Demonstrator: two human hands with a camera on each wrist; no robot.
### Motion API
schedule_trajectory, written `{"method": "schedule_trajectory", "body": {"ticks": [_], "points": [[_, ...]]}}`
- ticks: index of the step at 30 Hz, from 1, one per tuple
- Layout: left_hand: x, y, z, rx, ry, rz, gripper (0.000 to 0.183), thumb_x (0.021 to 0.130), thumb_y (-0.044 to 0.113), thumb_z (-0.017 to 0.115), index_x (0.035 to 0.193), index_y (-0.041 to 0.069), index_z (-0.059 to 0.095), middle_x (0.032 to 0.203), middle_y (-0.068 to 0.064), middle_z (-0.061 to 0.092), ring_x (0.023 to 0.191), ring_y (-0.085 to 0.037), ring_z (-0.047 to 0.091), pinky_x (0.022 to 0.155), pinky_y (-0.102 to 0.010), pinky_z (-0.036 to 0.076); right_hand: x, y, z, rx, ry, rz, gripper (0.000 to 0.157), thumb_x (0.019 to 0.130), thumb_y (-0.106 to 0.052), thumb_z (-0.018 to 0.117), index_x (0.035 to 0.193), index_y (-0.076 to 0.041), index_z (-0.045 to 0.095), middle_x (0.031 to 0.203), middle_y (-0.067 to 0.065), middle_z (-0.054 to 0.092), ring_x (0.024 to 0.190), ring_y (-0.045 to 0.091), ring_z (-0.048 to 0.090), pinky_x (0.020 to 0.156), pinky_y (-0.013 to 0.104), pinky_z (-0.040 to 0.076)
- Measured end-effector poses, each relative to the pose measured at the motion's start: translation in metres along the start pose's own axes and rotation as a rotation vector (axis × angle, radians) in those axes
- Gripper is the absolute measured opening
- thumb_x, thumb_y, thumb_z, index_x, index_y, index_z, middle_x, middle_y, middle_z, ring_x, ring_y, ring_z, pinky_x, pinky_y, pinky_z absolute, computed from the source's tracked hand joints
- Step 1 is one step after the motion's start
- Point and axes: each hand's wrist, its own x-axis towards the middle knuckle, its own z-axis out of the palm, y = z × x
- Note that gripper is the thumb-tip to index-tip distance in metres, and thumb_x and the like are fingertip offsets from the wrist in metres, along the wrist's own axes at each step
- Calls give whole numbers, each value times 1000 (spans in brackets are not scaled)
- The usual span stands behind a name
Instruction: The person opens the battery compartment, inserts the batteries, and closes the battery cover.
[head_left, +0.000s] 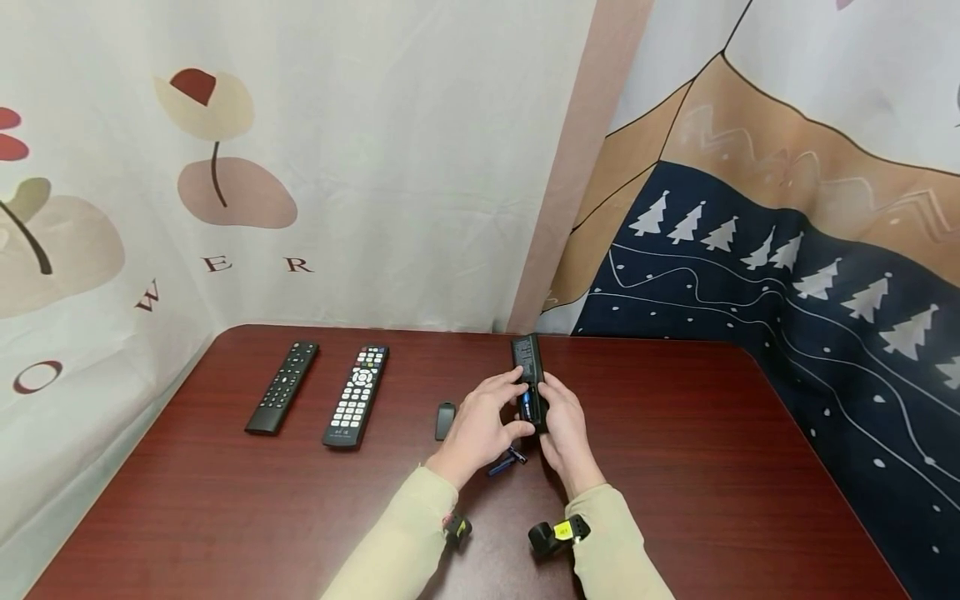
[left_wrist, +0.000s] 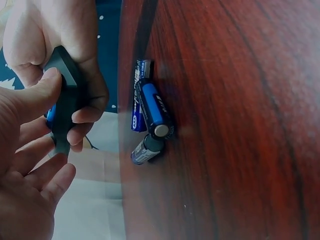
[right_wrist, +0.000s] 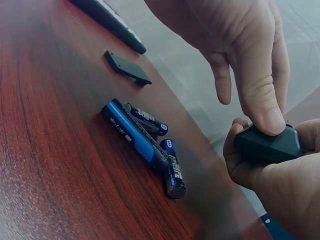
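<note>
A black remote control [head_left: 528, 357] is held back-side up over the table, its battery compartment uncovered. My right hand [head_left: 567, 423] grips its body from the right side and below. With thumb and forefinger my left hand [head_left: 482, 421] pinches a blue battery [head_left: 527, 406] lying in the compartment; the thumb bears on the remote's near end. In the left wrist view the other left fingers [left_wrist: 37, 175] spread loosely beside the remote. Three loose batteries [right_wrist: 132, 135] lie in a small heap on the tabletop below, partly hidden by my left hand in the head view.
The small black battery cover [head_left: 446, 421] lies just left of my left hand. Farther left, two more remotes, one with white buttons [head_left: 356, 398] and one slim black [head_left: 282, 388], lie buttons up. Printed curtains [head_left: 420, 167] hang behind the red-brown table [head_left: 712, 467].
</note>
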Motion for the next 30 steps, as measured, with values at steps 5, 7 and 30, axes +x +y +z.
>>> {"method": "schedule_trajectory", "body": {"ticks": [5, 7, 30], "points": [[0, 1, 0, 17, -19, -2, 58, 87, 23, 85, 137, 2, 65, 156, -8, 51, 143, -28, 48, 108, -45, 48, 1, 0, 0, -5, 10, 5, 46, 111, -14, 34, 153, 5, 41, 142, 26, 50, 101, 14, 60, 73, 29, 55], [0, 2, 0, 27, -23, 3, 58, 88, 24, 84, 138, 1, 64, 157, -8, 50, 144, -28, 47, 109, -46, 47, 1, 0, 0, 0, 13, 7, 46, 111, -14, 34, 153, 4, 41, 146, 26, 48, 105, 14, 59, 76, 28, 54], [0, 1, 1, 90, -103, 23, 58, 96, 26, 76, 145, 2, 57, 164, -6, 39, 145, -28, 44, 114, -45, 42, 4, -2, -2, -20, -10, 7, 49, 111, -14, 32, 156, 6, 35, 154, 27, 41, 132, 26, 49, 91, 20, 50]]}}
